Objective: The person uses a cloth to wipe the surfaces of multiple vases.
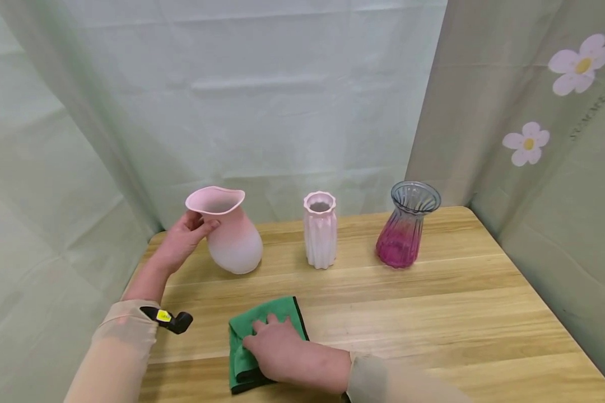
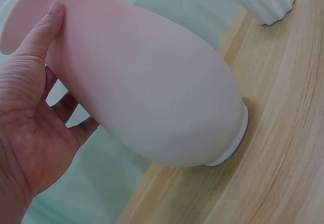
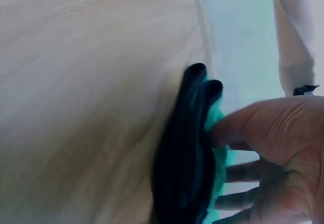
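My left hand (image 1: 184,238) grips a pink-to-white vase (image 1: 236,243) by its neck, thumb on the near side and fingers behind. The vase has a wavy flared rim and leans left in the head view; its base (image 2: 233,140) is at the tabletop, though I cannot tell whether it sits flat. Lower down, my right hand (image 1: 278,350) rests with spread fingers on a folded green cloth (image 1: 282,307) with black edging. In the right wrist view the thumb touches the cloth's folded black edge (image 3: 185,158).
A slim ribbed white-and-pink vase (image 1: 320,238) stands at the table's back middle. Right of it is a ribbed glass vase (image 1: 402,235), blue-grey above and magenta below. Pale curtains (image 1: 282,112) enclose the wooden table (image 1: 433,324) at the back and sides.
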{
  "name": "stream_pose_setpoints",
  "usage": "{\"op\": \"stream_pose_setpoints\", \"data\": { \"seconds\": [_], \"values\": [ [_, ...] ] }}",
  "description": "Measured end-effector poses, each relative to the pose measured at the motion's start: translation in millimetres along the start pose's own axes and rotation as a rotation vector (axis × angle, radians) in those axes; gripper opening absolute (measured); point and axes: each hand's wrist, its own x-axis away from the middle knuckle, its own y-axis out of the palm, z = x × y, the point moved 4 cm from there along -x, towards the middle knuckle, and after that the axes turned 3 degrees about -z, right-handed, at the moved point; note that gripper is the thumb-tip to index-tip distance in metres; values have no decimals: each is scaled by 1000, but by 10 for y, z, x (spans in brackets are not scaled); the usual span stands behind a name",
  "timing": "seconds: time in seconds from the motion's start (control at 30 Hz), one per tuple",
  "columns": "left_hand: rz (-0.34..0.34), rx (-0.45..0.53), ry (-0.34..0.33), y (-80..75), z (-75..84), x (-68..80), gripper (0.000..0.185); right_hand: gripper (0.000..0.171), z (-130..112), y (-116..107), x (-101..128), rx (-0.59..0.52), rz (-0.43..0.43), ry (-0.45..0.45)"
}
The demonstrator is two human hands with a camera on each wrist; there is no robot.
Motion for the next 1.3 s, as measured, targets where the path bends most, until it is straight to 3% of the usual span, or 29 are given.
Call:
{"op": "stream_pose_setpoints", "data": {
  "seconds": [0.43,0.6,0.77,0.9,1.07,1.17,1.3],
  "values": [
    [-23,14,36,2,7,1,57,56,79,-5,91,10,-89,-120],
    [-25,19,38,0,-7,-5,56,81,89,34,120,33,-170,-158],
    [-24,12,31,1,-12,-6,57,96,57,95,125,84,-172,-149],
    [-22,5,28,-6,-12,-1,57,89,3,128,122,146,-131,-124],
    [-16,-7,12,-9,3,5,59,53,-30,131,136,183,16,-106],
    [-12,-16,3,-3,11,0,61,38,43,75,125,81,96,-105],
    [-10,-19,-6,7,17,-6,63,39,224,-54,104,-139,175,-123]
  ]
}}
